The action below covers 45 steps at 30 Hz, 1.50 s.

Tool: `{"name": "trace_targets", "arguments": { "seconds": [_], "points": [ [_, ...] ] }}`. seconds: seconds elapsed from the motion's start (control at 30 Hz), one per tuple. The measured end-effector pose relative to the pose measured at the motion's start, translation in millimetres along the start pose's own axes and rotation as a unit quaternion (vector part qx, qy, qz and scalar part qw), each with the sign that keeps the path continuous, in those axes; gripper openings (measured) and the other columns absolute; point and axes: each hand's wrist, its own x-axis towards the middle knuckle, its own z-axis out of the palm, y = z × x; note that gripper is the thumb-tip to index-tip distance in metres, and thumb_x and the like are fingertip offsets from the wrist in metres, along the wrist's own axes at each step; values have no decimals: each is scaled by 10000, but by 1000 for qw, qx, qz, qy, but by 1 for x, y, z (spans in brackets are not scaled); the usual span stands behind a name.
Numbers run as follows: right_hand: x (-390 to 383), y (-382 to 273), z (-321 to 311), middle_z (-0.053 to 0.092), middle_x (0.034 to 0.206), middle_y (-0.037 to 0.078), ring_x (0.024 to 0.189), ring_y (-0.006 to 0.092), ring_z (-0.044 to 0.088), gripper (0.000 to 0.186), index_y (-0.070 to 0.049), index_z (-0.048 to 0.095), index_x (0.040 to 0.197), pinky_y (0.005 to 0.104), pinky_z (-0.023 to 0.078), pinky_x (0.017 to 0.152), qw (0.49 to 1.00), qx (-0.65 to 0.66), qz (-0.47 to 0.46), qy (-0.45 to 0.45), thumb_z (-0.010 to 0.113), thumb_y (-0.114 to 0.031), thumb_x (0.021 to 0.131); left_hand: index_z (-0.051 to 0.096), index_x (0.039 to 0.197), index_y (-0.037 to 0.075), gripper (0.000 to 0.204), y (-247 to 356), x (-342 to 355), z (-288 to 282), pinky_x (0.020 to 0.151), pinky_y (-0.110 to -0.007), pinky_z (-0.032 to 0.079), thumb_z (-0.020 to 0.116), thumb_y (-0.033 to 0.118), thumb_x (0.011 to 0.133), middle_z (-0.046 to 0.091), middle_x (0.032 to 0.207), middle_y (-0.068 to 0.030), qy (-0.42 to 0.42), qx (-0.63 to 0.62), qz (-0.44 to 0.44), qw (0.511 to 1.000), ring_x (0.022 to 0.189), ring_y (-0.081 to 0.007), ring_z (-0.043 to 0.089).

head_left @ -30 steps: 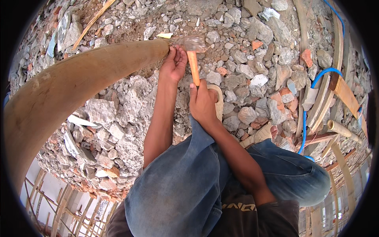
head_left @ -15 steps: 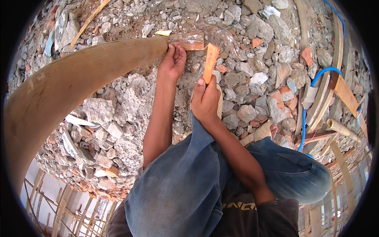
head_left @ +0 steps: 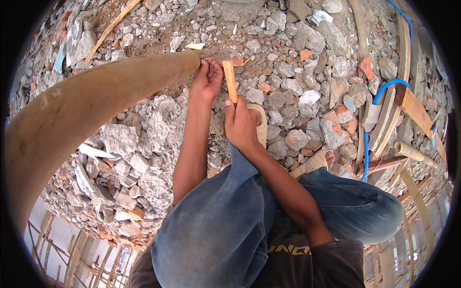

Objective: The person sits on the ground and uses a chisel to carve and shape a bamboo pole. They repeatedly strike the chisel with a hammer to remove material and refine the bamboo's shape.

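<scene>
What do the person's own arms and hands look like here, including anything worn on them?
Both the left hand and right hand are ungloved. The forearms are bare, with no watch or bracelet visible. On the right arm, a short, dark brownish-grey sleeve shows; the left one is mostly hidden.

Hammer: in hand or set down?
In hand: the hammer is gripped by the right hand, closed around the lower end of its handle.
</scene>
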Motion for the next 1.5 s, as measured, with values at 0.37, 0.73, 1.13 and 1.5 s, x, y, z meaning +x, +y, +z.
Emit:
{"name": "trace_targets", "arguments": {
  "seconds": [0.37, 0.73, 1.13, 1.5],
  "points": [
    [-3, 6, -4, 602, 626, 221, 595, 458, 608, 259, -2, 520, 990, 560, 422, 618, 1000, 17, 25, 9, 492, -257, 1028, 612, 1061, -18, 137, -1, 3, -1, 823, -330, 595, 609, 99, 990, 671, 996, -106, -7, -39, -41, 998, 895, -196, 649],
    [-3, 3, -8, 581, 627, 188, 581, 432, 598, 238, -8, 510, 992, 518, 438, 580, 1000, 1, -6, 5, 479, -239, 1038, 579, 1163, -23, 226, 7, -41, 8, 886, -342, 582, 575, 152, 1021, 662, 1157, -137, -9, 37, -6, 999, 924, -213, 647],
    [-12, 6, 11, 615, 701, 268, 707, 505, 585, 293, 32, 502, 1039, 579, 417, 698, 998, 25, 26, -51, 452, -256, 1050, 425, 1380, 16, 822, 107, -193, 41, 1035, -468, 439, 426, 717, 951, 513, 1359, -167, -143, 270, 744, 595, 1262, -272, 506],
    [-12, 12, 8, 591, 692, 268, 649, 477, 594, 285, 37, 487, 1011, 537, 431, 618, 999, 36, 15, -33, 465, -246, 1045, 334, 1461, -18, 1216, 104, -189, 89, 986, -541, 532, 487, 928, 712, 439, 1450, -213, -182, 353, 714, 577, 1278, -393, 532]
  ]
}}
